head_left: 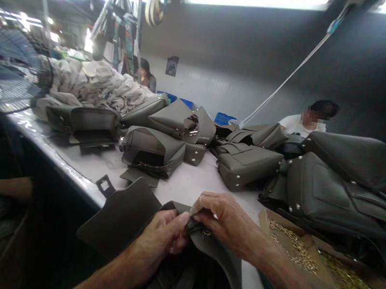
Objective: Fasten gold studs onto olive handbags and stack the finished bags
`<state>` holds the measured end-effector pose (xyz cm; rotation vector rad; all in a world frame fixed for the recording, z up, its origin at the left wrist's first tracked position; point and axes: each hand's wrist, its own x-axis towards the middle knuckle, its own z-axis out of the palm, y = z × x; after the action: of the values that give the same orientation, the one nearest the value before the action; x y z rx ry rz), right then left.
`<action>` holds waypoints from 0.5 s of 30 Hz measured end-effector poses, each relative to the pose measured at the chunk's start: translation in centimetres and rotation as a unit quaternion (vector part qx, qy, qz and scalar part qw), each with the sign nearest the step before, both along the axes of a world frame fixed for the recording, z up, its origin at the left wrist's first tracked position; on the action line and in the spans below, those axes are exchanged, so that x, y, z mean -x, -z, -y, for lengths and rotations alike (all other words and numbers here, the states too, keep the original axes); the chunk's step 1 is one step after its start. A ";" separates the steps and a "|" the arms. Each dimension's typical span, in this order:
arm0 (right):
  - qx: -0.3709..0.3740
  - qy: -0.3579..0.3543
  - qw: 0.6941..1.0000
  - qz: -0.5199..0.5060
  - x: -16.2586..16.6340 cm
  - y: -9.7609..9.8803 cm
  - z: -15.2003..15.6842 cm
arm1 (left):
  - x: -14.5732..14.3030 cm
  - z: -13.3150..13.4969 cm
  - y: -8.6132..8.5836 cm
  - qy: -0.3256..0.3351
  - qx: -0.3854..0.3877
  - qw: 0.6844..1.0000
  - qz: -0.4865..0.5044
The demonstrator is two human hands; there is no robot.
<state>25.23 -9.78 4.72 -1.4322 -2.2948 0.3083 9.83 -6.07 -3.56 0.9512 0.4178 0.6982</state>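
Note:
A dark grey-green bag stands in front of me at the table edge, its mouth toward me and its flap folded out to the left. My left hand is closed on the upper edge of the bag, thumb and fingers pinched together. Right beside it my right hand pinches the same edge, its fingertips nearly meeting the left thumb. Whatever small part lies between the fingertips is hidden. A small metal fitting shows on the bag just under my right hand.
Similar bags lie across the white table, with more stacked at the right. Cardboard trays of small metal fittings sit to my right. A fan stands at left. Two people are beyond the bags.

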 end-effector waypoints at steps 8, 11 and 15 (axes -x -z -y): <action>0.065 0.063 0.993 -0.077 -0.2 0.3 -0.5 | -0.3 -0.5 1.3 0.004 -0.031 0.999 0.013; 0.073 0.050 0.991 -0.100 -0.2 -0.2 -0.5 | -0.8 -0.8 1.7 0.002 -0.033 0.999 0.011; 0.062 0.039 0.988 -0.137 -0.6 0.3 -1.1 | -1.8 -1.4 2.8 -0.110 0.013 0.994 0.022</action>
<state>25.81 -8.70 4.41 -1.4338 -2.0236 0.5943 11.61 -4.71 -6.33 0.8703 0.4960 0.9110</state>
